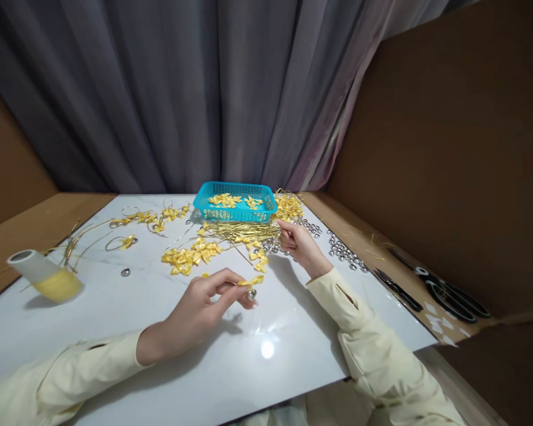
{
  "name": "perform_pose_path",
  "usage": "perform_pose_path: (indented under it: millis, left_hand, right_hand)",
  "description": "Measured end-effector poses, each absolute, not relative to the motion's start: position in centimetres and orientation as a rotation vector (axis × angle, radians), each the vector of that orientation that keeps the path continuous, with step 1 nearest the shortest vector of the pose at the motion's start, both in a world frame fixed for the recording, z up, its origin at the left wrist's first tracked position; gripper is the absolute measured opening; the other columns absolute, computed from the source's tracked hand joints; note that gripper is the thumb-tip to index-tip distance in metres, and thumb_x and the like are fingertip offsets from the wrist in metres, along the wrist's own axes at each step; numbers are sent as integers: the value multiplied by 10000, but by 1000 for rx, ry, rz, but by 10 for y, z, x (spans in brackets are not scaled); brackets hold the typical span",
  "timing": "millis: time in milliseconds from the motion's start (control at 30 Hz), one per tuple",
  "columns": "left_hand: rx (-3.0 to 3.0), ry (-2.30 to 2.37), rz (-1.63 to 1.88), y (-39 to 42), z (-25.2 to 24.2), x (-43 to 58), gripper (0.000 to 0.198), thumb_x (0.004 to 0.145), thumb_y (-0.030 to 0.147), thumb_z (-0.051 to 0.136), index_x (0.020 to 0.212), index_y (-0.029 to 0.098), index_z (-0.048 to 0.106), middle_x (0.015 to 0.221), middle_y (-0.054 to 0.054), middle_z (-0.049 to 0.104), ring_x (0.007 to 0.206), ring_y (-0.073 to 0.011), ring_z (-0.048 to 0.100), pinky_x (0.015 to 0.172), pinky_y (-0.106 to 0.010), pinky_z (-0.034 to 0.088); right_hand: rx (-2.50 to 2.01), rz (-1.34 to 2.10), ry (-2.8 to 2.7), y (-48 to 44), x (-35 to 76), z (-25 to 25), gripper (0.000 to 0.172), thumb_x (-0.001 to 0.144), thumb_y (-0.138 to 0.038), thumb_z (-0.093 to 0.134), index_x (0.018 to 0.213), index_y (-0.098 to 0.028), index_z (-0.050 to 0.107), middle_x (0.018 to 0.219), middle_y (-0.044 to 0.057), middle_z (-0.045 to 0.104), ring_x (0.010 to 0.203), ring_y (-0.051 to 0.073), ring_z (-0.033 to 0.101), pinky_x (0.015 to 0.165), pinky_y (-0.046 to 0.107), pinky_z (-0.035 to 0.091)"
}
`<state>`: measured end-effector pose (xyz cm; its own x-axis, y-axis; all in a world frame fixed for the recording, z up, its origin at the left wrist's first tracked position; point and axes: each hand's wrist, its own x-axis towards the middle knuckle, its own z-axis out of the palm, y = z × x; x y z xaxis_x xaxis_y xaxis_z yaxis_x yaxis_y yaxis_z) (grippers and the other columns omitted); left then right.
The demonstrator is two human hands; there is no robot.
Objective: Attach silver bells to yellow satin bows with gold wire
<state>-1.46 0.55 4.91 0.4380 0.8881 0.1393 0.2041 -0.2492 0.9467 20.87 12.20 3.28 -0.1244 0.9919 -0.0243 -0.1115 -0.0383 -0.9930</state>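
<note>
some yellow bows (224, 201) inside turquoise basket (249, 190)

We see a grey curtain (182, 89) across the top of the frame, a brown wall (9, 160) at left, a taller one at right, and a white table (302, 349) below, bright glare (267, 349) at lower centre.

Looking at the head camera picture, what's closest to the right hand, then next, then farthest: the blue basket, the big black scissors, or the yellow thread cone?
From the right hand:
1. Blue basket, just beyond and to its left.
2. Big black scissors, off to the right.
3. Yellow thread cone, way over left.
</note>
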Motion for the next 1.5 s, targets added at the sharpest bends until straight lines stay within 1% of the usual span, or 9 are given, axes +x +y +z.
perform_pose_path:
  millis: [200,433,600,733,833,1000,1100,1267,1500]
  left_hand:
    - [1766,992,892,6,53,-16,205,886,326,502,807,190,634,748,-7,723,717,-142,653,637,-240,462]
    - [1747,1138,973,12,57,-14,195,843,350,556,769,199,656,779,8,688,743,-138,602,666,-234,432]
    - [1661,1196,1014,16,62,-13,206,833,358,567,736,199,655,769,19,689,767,-147,612,711,-233,447]
    - [1626,1220,1043,18,63,-15,198,825,343,577,723,198,665,774,21,708,763,-150,631,709,-223,463]
    - [1682,1234,1019,17,61,-17,189,828,331,572,762,203,695,800,15,723,763,-151,638,713,-223,465]
    - [1814,1246,1119,17,58,-19,172,825,321,586,765,215,708,845,8,727,806,-161,640,752,-237,464]
    - [1830,1263,1142,18,58,-19,173,821,320,591,746,214,706,835,5,728,791,-165,642,741,-243,471]
    - [1733,1296,1098,19,60,-17,176,802,341,611,732,202,693,777,8,721,742,-160,641,697,-232,489]
    - [1613,1308,1033,20,64,-16,199,787,346,617,701,186,700,714,1,710,692,-167,623,649,-240,475]
  right_hand:
    - [-1174,1025,-1277,120,209,38,455,881,-369,521,505,-189,338,407,-103,225,358,47,196,386,209,187]
    - [-1076,516,-1554,73,196,71,331,874,-400,514,640,-168,545,727,31,581,708,142,506,653,247,348]
    - [-765,60,-2359,33,179,69,346,983,-310,339,746,-158,540,614,32,570,564,134,483,583,246,335]
    - [-821,-321,-2476,27,165,55,334,1000,-264,291,776,-138,505,609,47,572,535,151,483,585,279,320]
    - [-896,-142,-2470,28,162,53,353,1004,-297,253,787,-146,488,621,49,565,534,152,478,562,272,309]
    - [-1098,1065,-2130,28,166,67,361,989,-385,294,803,-166,512,470,-44,493,487,116,494,622,237,404]
    - [-1135,1303,-2001,29,171,73,368,986,-379,304,818,-158,545,411,-60,473,481,115,506,711,254,429]
    - [-1082,481,-2140,30,174,63,337,987,-363,295,822,-169,515,530,-20,519,488,121,485,543,232,351]
    - [-821,-510,-2446,26,162,49,252,989,-234,334,847,-132,516,574,34,545,534,154,477,530,275,293]
